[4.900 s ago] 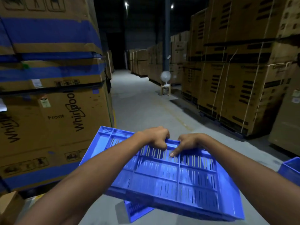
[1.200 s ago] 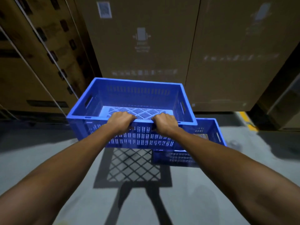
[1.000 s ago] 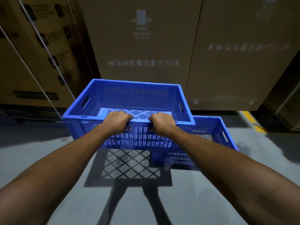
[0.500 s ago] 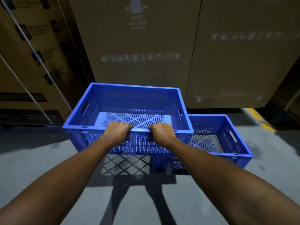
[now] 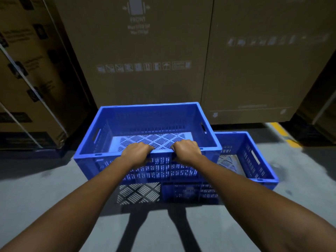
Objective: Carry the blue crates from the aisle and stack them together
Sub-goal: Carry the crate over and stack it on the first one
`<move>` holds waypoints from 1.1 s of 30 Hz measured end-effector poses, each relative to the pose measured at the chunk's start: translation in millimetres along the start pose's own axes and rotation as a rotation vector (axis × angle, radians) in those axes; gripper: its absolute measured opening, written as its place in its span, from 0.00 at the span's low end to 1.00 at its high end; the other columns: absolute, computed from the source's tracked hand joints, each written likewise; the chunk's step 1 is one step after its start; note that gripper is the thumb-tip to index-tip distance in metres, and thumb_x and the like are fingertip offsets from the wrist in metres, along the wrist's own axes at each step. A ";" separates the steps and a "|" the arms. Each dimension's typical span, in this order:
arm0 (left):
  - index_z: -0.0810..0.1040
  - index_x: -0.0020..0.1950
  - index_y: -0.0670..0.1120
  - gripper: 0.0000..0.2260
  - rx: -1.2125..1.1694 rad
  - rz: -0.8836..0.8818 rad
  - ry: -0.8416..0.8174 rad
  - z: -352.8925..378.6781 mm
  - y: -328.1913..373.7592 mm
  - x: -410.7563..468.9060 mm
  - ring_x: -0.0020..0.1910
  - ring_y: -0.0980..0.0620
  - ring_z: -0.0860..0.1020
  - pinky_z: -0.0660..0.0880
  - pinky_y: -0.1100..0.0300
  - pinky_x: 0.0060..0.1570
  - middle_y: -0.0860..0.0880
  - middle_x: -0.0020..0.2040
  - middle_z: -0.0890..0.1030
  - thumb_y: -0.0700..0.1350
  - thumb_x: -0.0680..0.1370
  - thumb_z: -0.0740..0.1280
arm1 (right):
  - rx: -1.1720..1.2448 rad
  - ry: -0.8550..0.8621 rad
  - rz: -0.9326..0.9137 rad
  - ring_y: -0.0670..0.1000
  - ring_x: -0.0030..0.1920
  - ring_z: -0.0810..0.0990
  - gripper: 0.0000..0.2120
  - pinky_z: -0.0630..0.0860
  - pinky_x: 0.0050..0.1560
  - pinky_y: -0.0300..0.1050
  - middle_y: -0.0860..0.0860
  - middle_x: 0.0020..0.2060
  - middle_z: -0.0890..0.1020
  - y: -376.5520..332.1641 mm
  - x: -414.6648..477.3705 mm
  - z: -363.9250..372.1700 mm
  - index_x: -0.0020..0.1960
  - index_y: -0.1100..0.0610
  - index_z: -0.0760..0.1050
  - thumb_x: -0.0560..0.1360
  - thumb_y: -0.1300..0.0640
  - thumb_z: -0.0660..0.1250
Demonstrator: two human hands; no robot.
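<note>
I hold an empty blue slotted crate (image 5: 145, 122) level in the air in front of me. My left hand (image 5: 136, 151) and my right hand (image 5: 185, 149) grip its near rim side by side, fingers curled over the edge. A second blue crate (image 5: 254, 157) stands on the grey floor, lower and to the right. The held crate hangs over that crate's left part and hides it. Light through the held crate's slotted bottom casts a pattern on the floor (image 5: 140, 194) beneath.
Tall brown cardboard boxes (image 5: 145, 57) form a wall right behind both crates. A strapped box (image 5: 32, 84) stands at the left. A yellow floor line (image 5: 283, 133) runs at the right, and open grey concrete (image 5: 45, 193) lies in front.
Earlier I carried the crate tilted down an aisle. In the last second I have come closer to the floor crate, and the held crate has sunk lower, partly over its left side.
</note>
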State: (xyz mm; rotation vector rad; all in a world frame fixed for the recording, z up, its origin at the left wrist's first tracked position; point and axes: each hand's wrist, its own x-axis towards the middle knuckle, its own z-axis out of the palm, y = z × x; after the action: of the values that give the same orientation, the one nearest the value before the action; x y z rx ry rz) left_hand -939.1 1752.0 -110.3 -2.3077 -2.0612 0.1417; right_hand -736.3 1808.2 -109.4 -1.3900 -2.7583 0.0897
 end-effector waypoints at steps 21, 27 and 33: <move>0.77 0.50 0.47 0.09 -0.015 0.054 0.013 -7.8 2.7 -9.2 0.53 0.43 0.78 0.70 0.55 0.42 0.47 0.51 0.81 0.51 0.75 0.70 | -0.042 0.008 -0.012 0.61 0.49 0.80 0.10 0.70 0.43 0.50 0.56 0.47 0.82 -5.9 -10.7 -4.3 0.41 0.52 0.72 0.69 0.52 0.73; 0.75 0.46 0.47 0.09 -0.026 0.057 0.005 -4.1 36.2 3.0 0.48 0.42 0.78 0.76 0.49 0.45 0.45 0.47 0.80 0.51 0.75 0.70 | -0.088 0.008 -0.008 0.60 0.49 0.80 0.12 0.69 0.41 0.49 0.54 0.46 0.82 29.2 -25.7 -4.7 0.45 0.54 0.76 0.69 0.48 0.75; 0.72 0.44 0.49 0.08 -0.022 0.065 0.030 -6.0 61.6 12.1 0.49 0.42 0.78 0.75 0.51 0.43 0.45 0.48 0.80 0.49 0.76 0.69 | -0.090 0.022 -0.002 0.58 0.48 0.80 0.11 0.69 0.40 0.48 0.53 0.45 0.82 52.6 -32.0 -7.1 0.45 0.53 0.77 0.69 0.48 0.74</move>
State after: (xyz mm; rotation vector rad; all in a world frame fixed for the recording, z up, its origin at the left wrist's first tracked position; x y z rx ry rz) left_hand -876.2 1757.2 -110.6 -2.3756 -1.9844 0.0868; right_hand -674.7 1813.9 -106.9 -1.3994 -2.7774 -0.0503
